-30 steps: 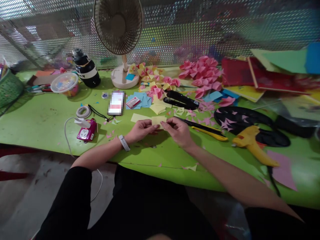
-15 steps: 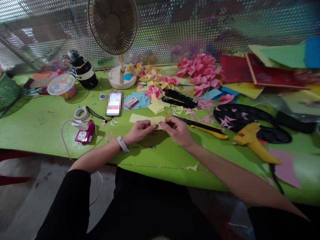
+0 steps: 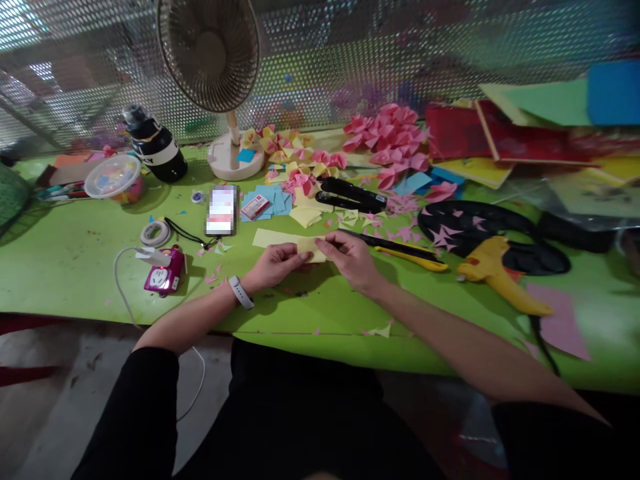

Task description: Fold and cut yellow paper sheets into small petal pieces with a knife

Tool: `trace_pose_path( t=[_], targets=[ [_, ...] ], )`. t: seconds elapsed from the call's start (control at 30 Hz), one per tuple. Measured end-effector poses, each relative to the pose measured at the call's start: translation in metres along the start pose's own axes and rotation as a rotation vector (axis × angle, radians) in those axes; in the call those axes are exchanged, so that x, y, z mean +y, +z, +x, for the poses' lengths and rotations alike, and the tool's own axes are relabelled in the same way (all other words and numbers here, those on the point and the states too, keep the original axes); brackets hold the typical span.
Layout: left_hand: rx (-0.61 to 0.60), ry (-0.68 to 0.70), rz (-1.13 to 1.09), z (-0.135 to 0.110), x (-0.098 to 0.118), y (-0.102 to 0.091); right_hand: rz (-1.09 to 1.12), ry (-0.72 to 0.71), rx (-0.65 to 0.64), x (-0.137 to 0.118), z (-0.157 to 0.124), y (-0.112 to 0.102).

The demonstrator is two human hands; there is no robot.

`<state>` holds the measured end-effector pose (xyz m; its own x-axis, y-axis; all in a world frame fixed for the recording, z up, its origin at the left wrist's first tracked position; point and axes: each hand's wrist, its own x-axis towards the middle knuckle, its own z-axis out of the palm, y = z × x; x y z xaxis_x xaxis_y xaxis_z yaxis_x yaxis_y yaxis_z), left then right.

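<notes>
A small piece of pale yellow paper (image 3: 312, 248) is pinched between my two hands, just above the green table. My left hand (image 3: 277, 264) grips its left side, thumb on top. At its right edge my right hand (image 3: 349, 259) pinches with thumb and fingers. Behind my left hand lies a flat yellow paper strip (image 3: 273, 237). Beside my right hand is a black and yellow utility knife (image 3: 407, 253). A black stapler (image 3: 351, 195) lies farther back among paper scraps, near folded yellow paper (image 3: 305, 215).
Blue paper squares (image 3: 279, 203), a phone (image 3: 221, 210) and a tape roll (image 3: 155, 233) lie left of centre. A purple power adapter (image 3: 165, 272) trails a white cable. A yellow glue gun (image 3: 487, 270) lies right. Pink paper flowers (image 3: 387, 137) and a fan (image 3: 235, 158) stand behind.
The view has shifted slightly, so the table's things sit a little farther left. Both hands keep hold of the yellow paper; its visible face looks slightly more tilted upright.
</notes>
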<state>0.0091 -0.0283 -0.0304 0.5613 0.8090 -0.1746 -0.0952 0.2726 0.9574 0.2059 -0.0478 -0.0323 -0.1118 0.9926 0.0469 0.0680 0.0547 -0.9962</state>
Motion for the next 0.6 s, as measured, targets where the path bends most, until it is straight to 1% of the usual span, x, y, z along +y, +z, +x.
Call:
trace_pose_path(
  t=[0.1,0.33,0.47,0.6],
  targets=[
    [-0.001,-0.041,0.003,-0.002,0.003,0.001,-0.017,-0.032,0.018,-0.004,-0.002,0.002],
    [-0.013,-0.124,0.065,-0.004,0.009,0.002,-0.055,-0.006,0.027,-0.011,-0.001,0.003],
    [-0.043,-0.195,0.020,-0.004,0.011,0.004,-0.067,-0.015,0.011,-0.012,-0.002,0.003],
    [-0.056,-0.199,-0.003,-0.004,0.013,0.003,-0.058,0.006,0.000,-0.011,0.000,-0.002]
  ],
)
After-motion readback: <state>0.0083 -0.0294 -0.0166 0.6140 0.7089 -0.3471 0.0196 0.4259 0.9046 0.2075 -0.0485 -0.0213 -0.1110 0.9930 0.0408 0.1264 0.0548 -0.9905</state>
